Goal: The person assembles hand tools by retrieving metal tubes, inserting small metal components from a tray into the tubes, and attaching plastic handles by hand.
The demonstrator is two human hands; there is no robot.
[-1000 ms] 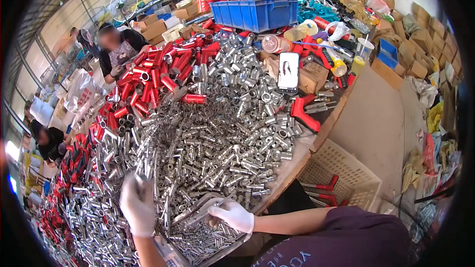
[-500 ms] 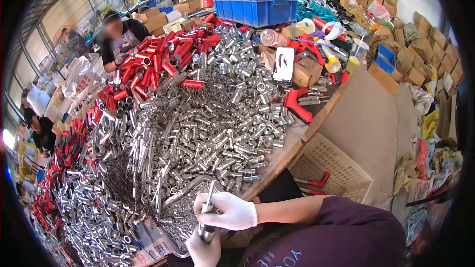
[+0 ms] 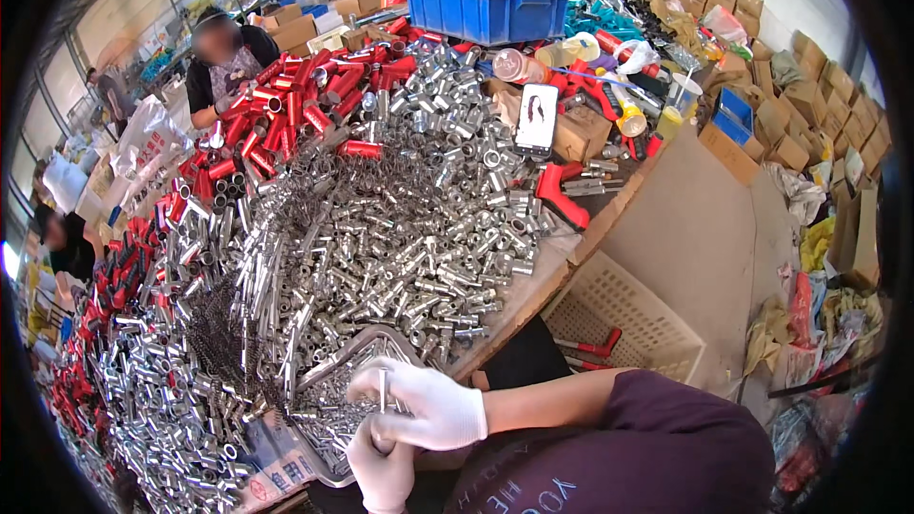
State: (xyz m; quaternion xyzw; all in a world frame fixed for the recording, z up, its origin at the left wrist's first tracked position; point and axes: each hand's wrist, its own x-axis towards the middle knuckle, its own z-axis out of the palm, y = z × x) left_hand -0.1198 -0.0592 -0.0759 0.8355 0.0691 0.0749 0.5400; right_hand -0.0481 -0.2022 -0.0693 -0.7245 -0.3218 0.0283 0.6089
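Both of my hands wear white gloves and meet above the near edge of the heap. My left hand (image 3: 381,474) is closed around a short metal cylinder (image 3: 382,442), of which only the top end shows. Just above it, my right hand (image 3: 440,409) is closed on a thin metal rod (image 3: 384,388) that stands upright between its fingers. Whether the rod enters the cylinder is hidden by the right hand. Beside the hands, a metal-rimmed tray (image 3: 328,462) holds many small silvery parts (image 3: 333,419).
Loose silvery fittings (image 3: 409,257), dark springs (image 3: 224,333) and red tubes (image 3: 314,95) cover the bench. A phone (image 3: 536,120) stands beside a red pistol-grip handle (image 3: 560,198). Beyond are a blue crate (image 3: 486,14) and a co-worker (image 3: 224,62). A cream basket (image 3: 633,319) sits below the bench edge.
My right hand has turned and come down over the left, with its fingers raised. The rod now shows shorter and more upright. The whole view has shifted slightly.
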